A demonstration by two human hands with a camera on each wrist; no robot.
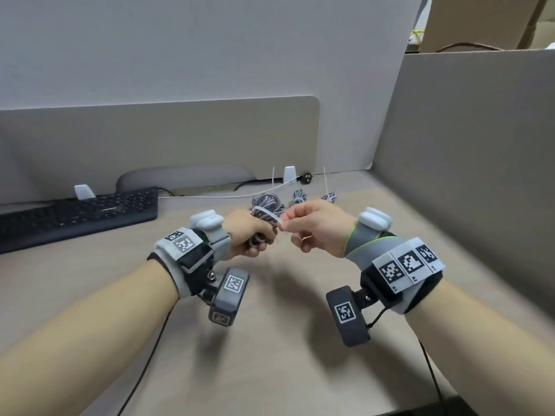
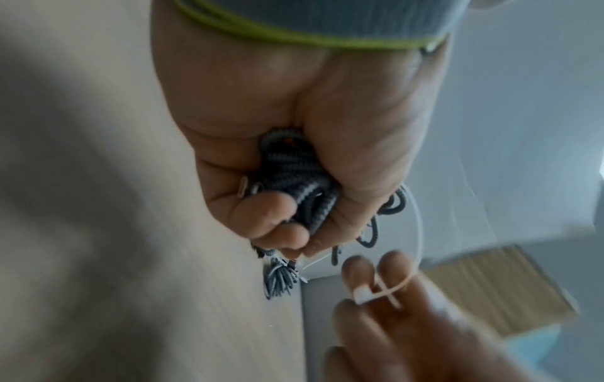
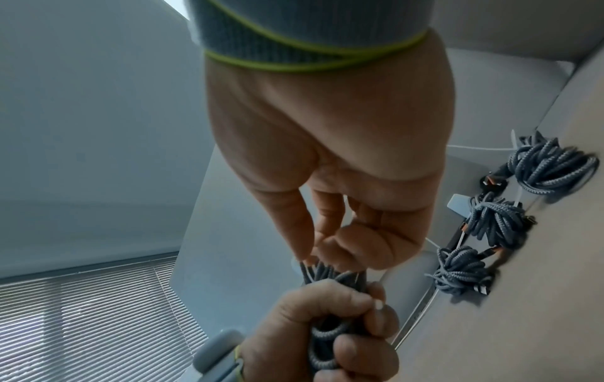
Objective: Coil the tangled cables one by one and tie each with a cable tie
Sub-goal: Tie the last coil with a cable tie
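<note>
Your left hand (image 1: 250,235) fisted round the coiled grey cable (image 1: 267,205) above the desk (image 1: 270,355), your right hand (image 1: 318,232) pinching the white cable tie (image 1: 268,216) looped over the coil, three tied bundles (image 3: 496,217) beyond the coil, black keyboard (image 1: 78,214) off to its left

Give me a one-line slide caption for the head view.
Left hand grips a coiled cable while right hand pinches the cable tie around it.

Coiled grey braided cable (image 1: 265,205), bunched, held off the table. Looped round it, a translucent white plastic cable tie (image 1: 268,218). Behind that coil, three tied grey braided cable bundles (image 3: 496,219), ties' tails sticking up.
</note>
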